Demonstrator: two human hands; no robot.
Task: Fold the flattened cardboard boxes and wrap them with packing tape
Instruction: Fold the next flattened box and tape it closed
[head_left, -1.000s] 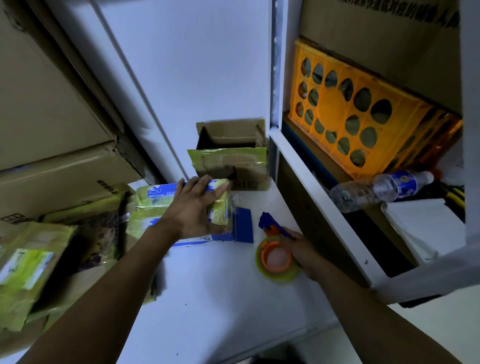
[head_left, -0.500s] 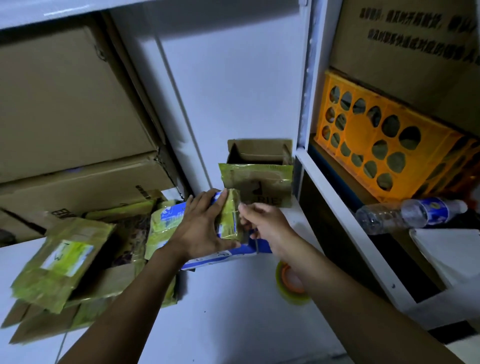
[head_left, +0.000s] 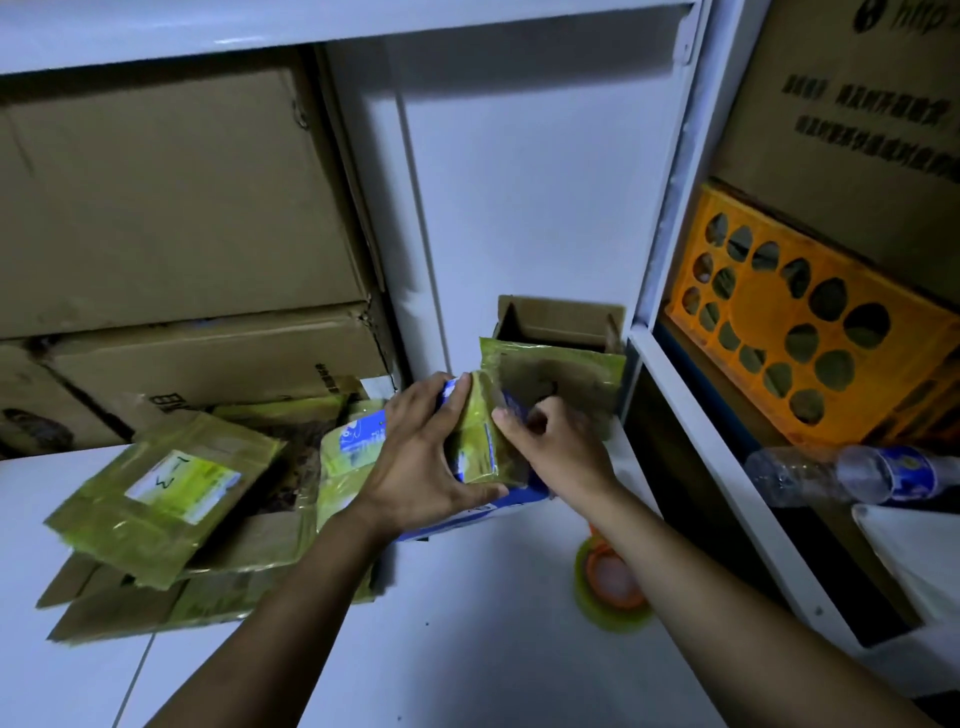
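A small blue-and-white box (head_left: 358, 441) wrapped in yellow-green packing tape lies on the white table (head_left: 467, 649) in the middle. My left hand (head_left: 421, 462) grips it from the top, fingers spread over the far edge and thumb at the near side. My right hand (head_left: 550, 447) pinches the taped right end of the same box with curled fingers. The tape dispenser (head_left: 610, 584), an orange core with a yellow-green roll, lies on the table under my right forearm. Behind the hands stands an open taped carton (head_left: 561, 364).
Taped flat packages (head_left: 161, 493) and cardboard pieces pile up at the left. Large brown cartons (head_left: 171, 208) fill the back left shelf. To the right, a white shelf frame (head_left: 691, 415) holds an orange crate (head_left: 810, 338), a plastic water bottle (head_left: 852, 475) and white paper (head_left: 930, 561).
My right hand left the tape dispenser on the table and came up to the right end of the box, where it now pinches the tape. My left hand stayed on the box.
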